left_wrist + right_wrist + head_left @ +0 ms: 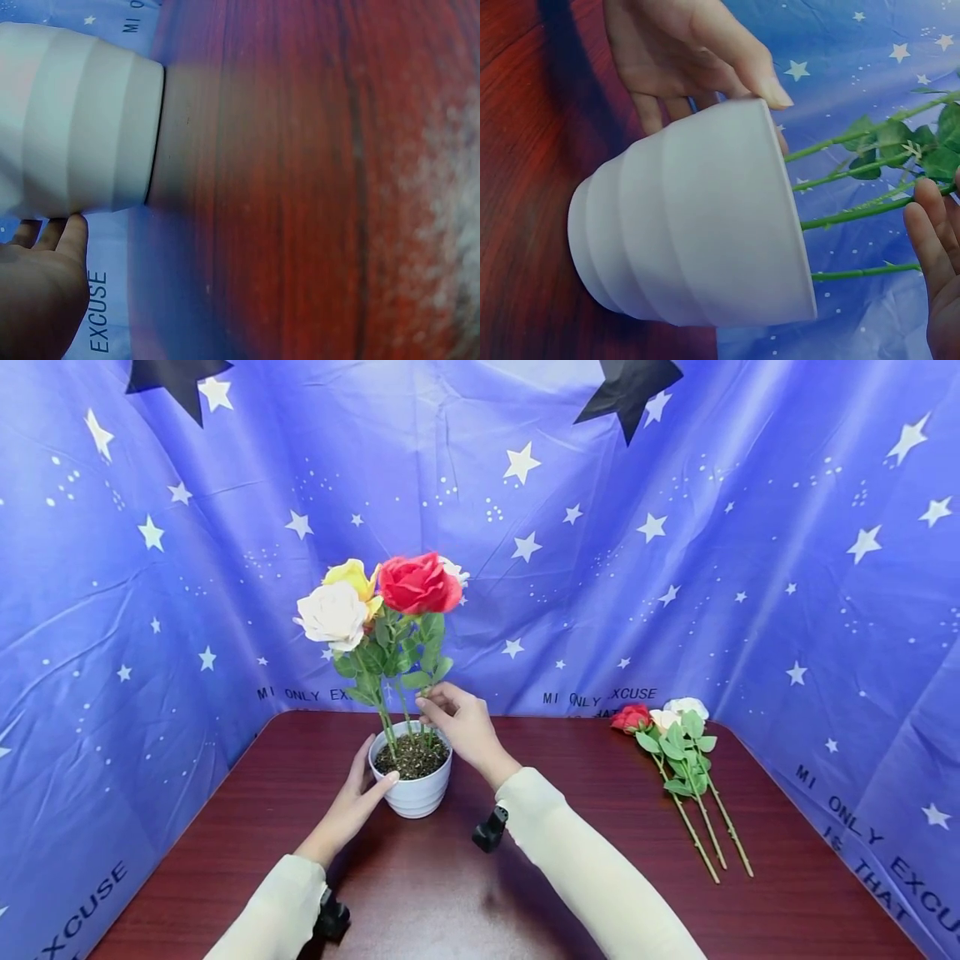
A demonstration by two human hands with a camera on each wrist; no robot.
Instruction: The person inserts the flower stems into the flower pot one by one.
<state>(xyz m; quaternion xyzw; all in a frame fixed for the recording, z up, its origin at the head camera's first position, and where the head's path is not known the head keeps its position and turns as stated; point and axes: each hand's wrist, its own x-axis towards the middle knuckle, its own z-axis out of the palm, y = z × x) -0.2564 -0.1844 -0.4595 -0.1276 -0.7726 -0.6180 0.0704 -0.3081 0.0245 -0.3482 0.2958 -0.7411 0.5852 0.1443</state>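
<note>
A white ribbed flower pot [415, 797] filled with dark soil [414, 757] stands on the table. Several artificial roses rise from it: a red rose [420, 583], a white rose [333, 615], a yellow rose [349, 577] and another white one behind. My left hand [360, 795] holds the pot's left side, thumb at the rim; in the left wrist view its fingers [73, 238] lie against the wall. Just above the rim, my right hand [467, 727] pinches a green rose stem below its leaves. The right wrist view shows those fingertips [924, 202] at the stem.
To the right on the dark red wooden table [555, 827] lie three cut roses, among them a red one [631, 717] and a white one [686, 707], stems pointing toward me. A blue star-patterned curtain [480, 485] closes off the back and sides.
</note>
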